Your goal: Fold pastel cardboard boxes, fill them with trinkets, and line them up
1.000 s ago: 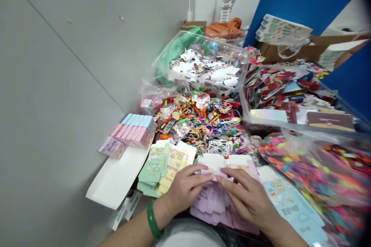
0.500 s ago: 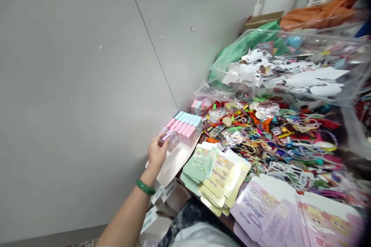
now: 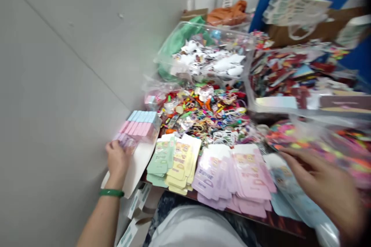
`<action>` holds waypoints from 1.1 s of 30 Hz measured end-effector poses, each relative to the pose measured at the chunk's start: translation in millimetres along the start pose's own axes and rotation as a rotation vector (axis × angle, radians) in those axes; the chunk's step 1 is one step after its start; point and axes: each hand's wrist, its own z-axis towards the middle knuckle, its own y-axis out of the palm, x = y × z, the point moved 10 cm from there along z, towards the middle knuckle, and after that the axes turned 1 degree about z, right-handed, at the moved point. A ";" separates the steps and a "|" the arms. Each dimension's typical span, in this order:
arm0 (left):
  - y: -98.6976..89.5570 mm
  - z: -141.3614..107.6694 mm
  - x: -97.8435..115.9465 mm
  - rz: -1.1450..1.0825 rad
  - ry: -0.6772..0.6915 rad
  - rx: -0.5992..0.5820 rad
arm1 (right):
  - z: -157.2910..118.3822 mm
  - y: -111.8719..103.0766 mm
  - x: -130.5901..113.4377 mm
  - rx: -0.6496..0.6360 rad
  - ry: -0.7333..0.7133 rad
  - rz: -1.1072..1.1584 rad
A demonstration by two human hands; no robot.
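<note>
Right hand (image 3: 327, 185)'s back in view by the blue cards (image 3: 300, 197), right side; half a second ago it wasn't, so work's now at both ends. Left hand (image 3: 118, 161)'s still at the purple box (image 3: 127, 141), left, beside the pink boxes (image 3: 139, 128). Can't tell if either's fingers grip. Cards run lengthwise far-left to near-right; box's long axis is unclear.

I've got clear plastic bin (image 3: 232, 32), white paper cutouts (image 3: 199, 60) inside, toward tabletop's (image 3: 282, 222) far edge; crumpled green plastic bag (image 3: 176, 44) at bin's left edge, crumpled orange bundle (image 3: 227, 14) behind.
</note>
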 end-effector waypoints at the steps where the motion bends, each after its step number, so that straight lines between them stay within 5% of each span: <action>1: 0.0 1.4 1.1 0.014 -0.001 -0.007 | -2.8 2.7 6.8 -0.042 0.063 0.020; 5: -22.4 1.6 17.3 0.100 0.017 0.064 | -15.9 36.0 1.9 -0.176 0.253 0.201; 9: -53.7 -31.3 73.4 0.016 0.160 0.166 | -26.0 80.8 -38.7 -0.323 0.267 0.304; 11: -44.9 -66.6 123.0 -0.191 0.375 0.008 | -25.9 94.3 -54.0 -0.353 0.259 0.301; 13: -16.9 -114.6 171.0 -0.366 0.537 -0.331 | -23.8 103.9 -63.4 -0.386 0.247 0.295; 15: 7.2 -166.3 210.1 -0.364 0.688 -0.599 | -22.2 111.2 -67.5 -0.430 0.240 0.298; 17: 24.1 -201.4 232.8 -0.263 0.769 -0.741 | -22.5 116.9 -67.8 -0.473 0.239 0.313; 20: 39.3 -216.9 244.5 -0.078 0.739 -0.802 | -25.4 122.5 -63.4 -0.499 0.258 0.343; 26: 42.5 -208.7 249.0 0.041 0.628 -0.740 | -32.6 126.3 -49.8 -0.466 0.395 0.503; 29: 33.3 -200.7 249.0 -0.185 0.578 -0.704 | -35.6 123.4 -51.9 -0.481 0.509 0.721; 33: 25.7 -188.2 243.7 -0.762 0.399 -0.780 | -32.2 109.7 -64.6 -0.465 0.520 0.952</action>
